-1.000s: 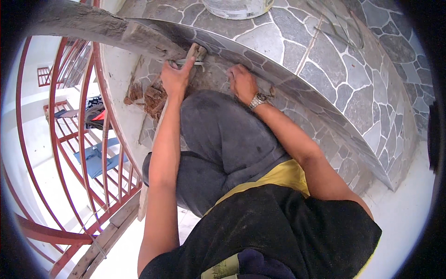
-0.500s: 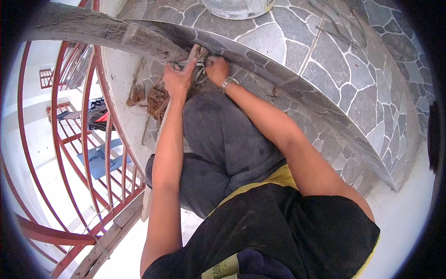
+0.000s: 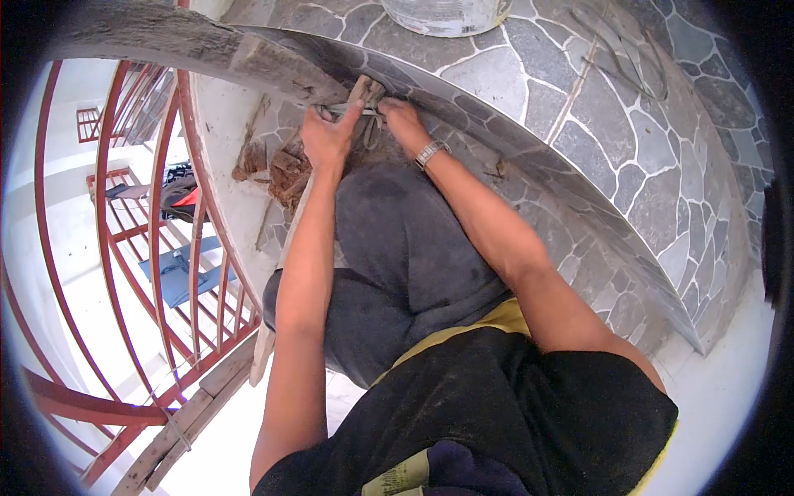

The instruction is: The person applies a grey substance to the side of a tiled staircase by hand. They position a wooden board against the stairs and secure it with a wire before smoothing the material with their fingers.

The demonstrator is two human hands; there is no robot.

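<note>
A short wooden stick [image 3: 364, 88] stands on end against the end of a thick weathered beam [image 3: 190, 45]. A pale flat cord [image 3: 337, 108] runs across the stick, and a loop of it hangs just below. My left hand [image 3: 326, 139] is closed round the left part of the cord, its thumb raised along the stick. My right hand [image 3: 404, 124], with a metal watch [image 3: 431, 153] on its wrist, is closed at the cord's right side, close against the stick. The tips of its fingers are partly hidden.
Broken brown wood pieces [image 3: 289, 178] lie left of my knees. A stone-patterned step [image 3: 571, 107] curves along the right, with a white bucket [image 3: 447, 16] on top and a bent wire [image 3: 628, 70]. A red metal railing [image 3: 153, 207] stands at the left.
The whole view has shifted slightly. My right hand has drawn a little to the right, pulling the cord straighter across the stick. My left hand keeps its grip.
</note>
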